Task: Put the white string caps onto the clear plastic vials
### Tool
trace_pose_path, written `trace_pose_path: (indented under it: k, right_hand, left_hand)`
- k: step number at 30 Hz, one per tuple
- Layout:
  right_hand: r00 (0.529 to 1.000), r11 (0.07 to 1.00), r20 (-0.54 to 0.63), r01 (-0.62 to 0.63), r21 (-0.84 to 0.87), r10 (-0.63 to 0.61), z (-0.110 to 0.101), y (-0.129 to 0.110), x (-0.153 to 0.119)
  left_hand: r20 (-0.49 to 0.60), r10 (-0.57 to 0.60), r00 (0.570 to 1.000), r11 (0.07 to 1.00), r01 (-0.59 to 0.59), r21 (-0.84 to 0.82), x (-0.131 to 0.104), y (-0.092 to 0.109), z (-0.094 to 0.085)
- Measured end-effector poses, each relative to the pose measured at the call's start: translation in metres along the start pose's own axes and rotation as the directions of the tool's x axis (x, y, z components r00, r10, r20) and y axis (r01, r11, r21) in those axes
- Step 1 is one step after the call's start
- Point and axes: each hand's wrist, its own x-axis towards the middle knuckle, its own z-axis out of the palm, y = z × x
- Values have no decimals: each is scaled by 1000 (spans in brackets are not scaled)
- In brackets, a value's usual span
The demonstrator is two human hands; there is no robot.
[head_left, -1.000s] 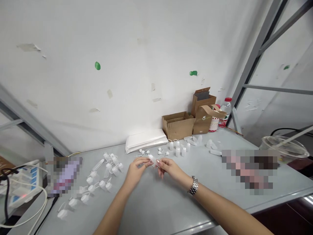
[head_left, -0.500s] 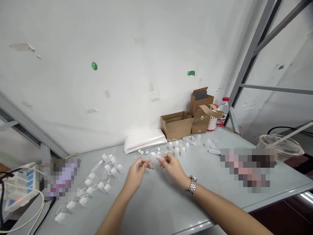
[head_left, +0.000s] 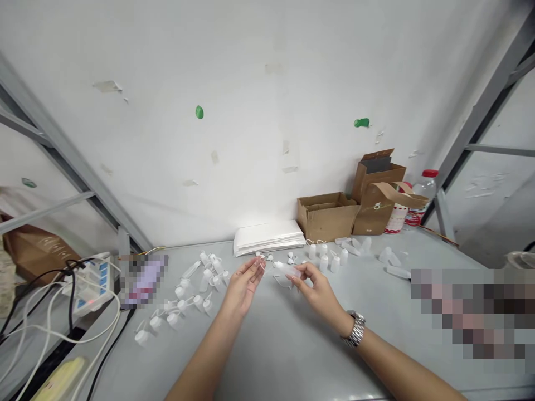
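My right hand [head_left: 314, 285] grips a small translucent squeeze bottle [head_left: 289, 270], tilted with its nozzle end toward the left. My left hand [head_left: 244, 283] is closed in a pinch on a small white cap with a thin strap [head_left: 262, 264], just left of the bottle and apart from it. More white strap caps [head_left: 291, 258] lie on the table behind the hands. To the left is a loose group of capped bottles [head_left: 208, 277], some lying down. Behind my right hand stand several small bottles [head_left: 324, 263].
A white stack of sheets [head_left: 270, 236] lies against the wall beside an open cardboard box [head_left: 330, 220]. Brown paper bags [head_left: 373, 209] and a red-capped drink bottle [head_left: 423, 197] fill the back right corner. A power strip [head_left: 94, 289] with tangled cables sits at left.
My hands have moved apart from each other. The bottle in my right hand now shows clearly, tilted left. The view has turned left, so the table's things appear farther right.
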Motion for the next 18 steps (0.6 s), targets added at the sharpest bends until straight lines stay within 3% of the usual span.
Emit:
trace_pose_path:
  k: [6, 10, 18]
  right_hand:
    - [996, 996, 74, 50, -78, -44, 1, -1, -4]
    - [997, 990, 66, 47, -131, -38, 3, 1, -4]
    - [997, 981, 59, 53, -186, -43, 3, 3, -5]
  left_hand:
    - [29, 47, 998, 998, -48, 29, 0, -5, 0]
    - [91, 106, 990, 986, -117, 117, -1, -8, -1]
    - [104, 120, 987, 977, -136, 166, 0, -9, -2]
